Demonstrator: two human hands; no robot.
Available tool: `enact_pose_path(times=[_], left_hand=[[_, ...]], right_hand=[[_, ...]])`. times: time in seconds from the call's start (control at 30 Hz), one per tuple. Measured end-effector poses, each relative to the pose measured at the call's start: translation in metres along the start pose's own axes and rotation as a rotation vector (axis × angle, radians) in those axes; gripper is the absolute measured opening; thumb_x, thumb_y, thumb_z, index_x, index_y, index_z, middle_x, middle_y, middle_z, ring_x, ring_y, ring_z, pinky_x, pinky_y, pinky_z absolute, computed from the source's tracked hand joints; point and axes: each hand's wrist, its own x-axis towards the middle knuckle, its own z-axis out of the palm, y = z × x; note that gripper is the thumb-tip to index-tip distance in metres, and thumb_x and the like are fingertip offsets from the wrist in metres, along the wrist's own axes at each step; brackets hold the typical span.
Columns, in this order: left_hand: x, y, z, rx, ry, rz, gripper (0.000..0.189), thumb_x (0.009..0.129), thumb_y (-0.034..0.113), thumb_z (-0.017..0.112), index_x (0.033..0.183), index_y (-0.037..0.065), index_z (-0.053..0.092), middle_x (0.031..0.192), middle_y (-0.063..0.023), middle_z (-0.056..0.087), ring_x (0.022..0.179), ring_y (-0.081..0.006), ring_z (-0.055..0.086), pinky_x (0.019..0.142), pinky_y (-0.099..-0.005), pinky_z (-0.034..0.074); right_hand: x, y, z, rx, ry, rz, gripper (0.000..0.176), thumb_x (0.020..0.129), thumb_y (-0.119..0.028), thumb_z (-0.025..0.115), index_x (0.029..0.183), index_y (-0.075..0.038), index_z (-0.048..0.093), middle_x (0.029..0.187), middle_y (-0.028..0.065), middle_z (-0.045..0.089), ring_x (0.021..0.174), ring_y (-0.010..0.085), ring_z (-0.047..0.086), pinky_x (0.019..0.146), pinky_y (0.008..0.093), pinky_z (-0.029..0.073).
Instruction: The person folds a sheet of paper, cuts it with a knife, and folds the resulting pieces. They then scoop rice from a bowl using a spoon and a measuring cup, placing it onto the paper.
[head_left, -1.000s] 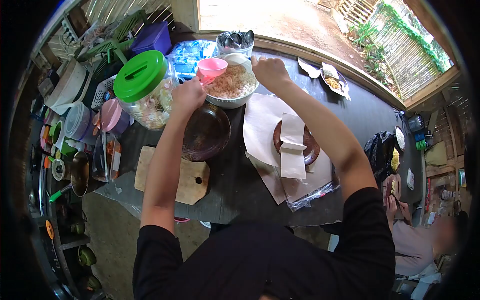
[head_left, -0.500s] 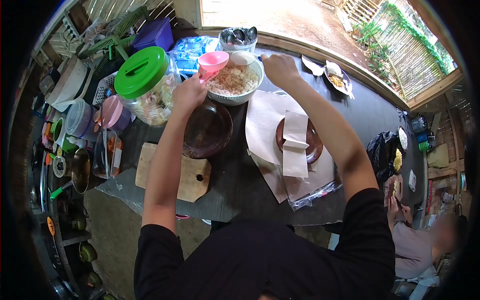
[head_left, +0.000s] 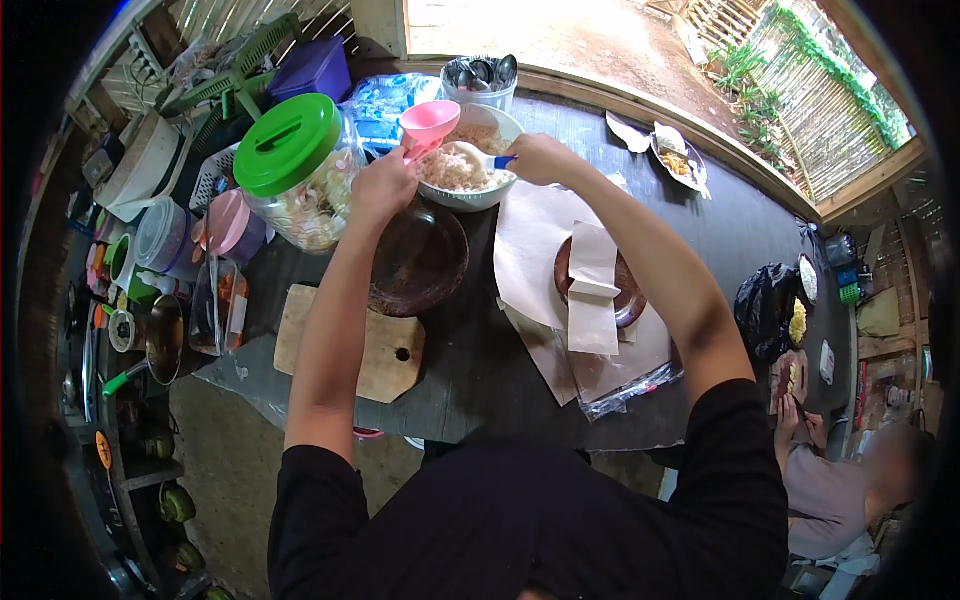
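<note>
1. Left hand (head_left: 385, 185) is clamped on a pink cup (head_left: 430, 120), holding it at the bowl's (head_left: 470, 203) rim, within the spoon's reach.
2. Right hand (head_left: 540, 158) is closed on the spoon (head_left: 472, 155), which is dipped into the rice (head_left: 445, 172).

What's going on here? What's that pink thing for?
A person in black sleeves stands at a dark table. Their left hand holds a pink cup up by the rim of a white bowl of rice. Their right hand holds a white spoon with a blue handle, its end in the rice. A brown plate sits on the table right next to the bowl.
</note>
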Motion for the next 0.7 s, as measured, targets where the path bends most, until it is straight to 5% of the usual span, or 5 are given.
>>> enact_pose_path(times=[0.1,0.13,0.37,0.57,0.7], left_hand=[[0.003,0.002,0.002,-0.014,-0.012,-0.012,0.041,0.097,0.032,0.050,0.125,0.004,0.057,0.106,-0.0240,0.070,0.099,-0.0428,0.068,0.087,-0.0541,0.051],[0.003,0.004,0.001,-0.017,-0.029,-0.030,0.042,0.096,0.032,0.050,0.127,0.004,0.056,0.107,-0.0241,0.070,0.100,-0.0429,0.067,0.088,-0.0541,0.051],[0.004,0.008,-0.011,0.004,0.008,-0.026,0.041,0.096,0.033,0.051,0.124,0.004,0.055,0.104,-0.0242,0.071,0.099,-0.0433,0.068,0.087,-0.0544,0.051],[0.003,0.013,-0.027,0.107,0.055,-0.051,0.037,0.098,0.031,0.048,0.125,0.008,0.056,0.102,-0.0228,0.071,0.096,-0.0427,0.068,0.084,-0.0544,0.052],[-0.001,0.017,-0.029,0.220,0.096,-0.007,0.035,0.098,0.034,0.052,0.112,0.002,0.059,0.094,-0.0190,0.073,0.091,-0.0401,0.071,0.080,-0.0540,0.053]], right_hand=[[-0.004,-0.016,-0.007,0.338,-0.193,0.231,0.032,0.090,-0.027,0.060,0.084,0.003,0.069,0.070,0.0178,0.063,0.059,0.0319,0.063,0.051,0.0474,0.049],[-0.008,-0.018,-0.010,0.485,-0.237,0.309,0.035,0.091,-0.031,0.062,0.075,0.000,0.064,0.060,0.0081,0.051,0.046,0.0204,0.044,0.040,0.0401,0.035],[-0.029,0.002,-0.029,0.756,-0.283,0.405,0.025,0.091,-0.024,0.062,0.075,-0.006,0.065,0.059,-0.0015,0.045,0.045,0.0094,0.029,0.039,0.0296,0.021],[-0.054,0.016,-0.079,0.794,-0.141,0.465,0.035,0.093,-0.021,0.063,0.124,-0.006,0.069,0.058,-0.0045,0.044,0.044,0.0041,0.030,0.038,0.0245,0.022],[-0.062,0.024,-0.101,0.796,0.014,0.446,0.038,0.095,-0.022,0.063,0.127,-0.002,0.066,0.060,-0.0047,0.045,0.045,0.0034,0.028,0.038,0.0228,0.019]])
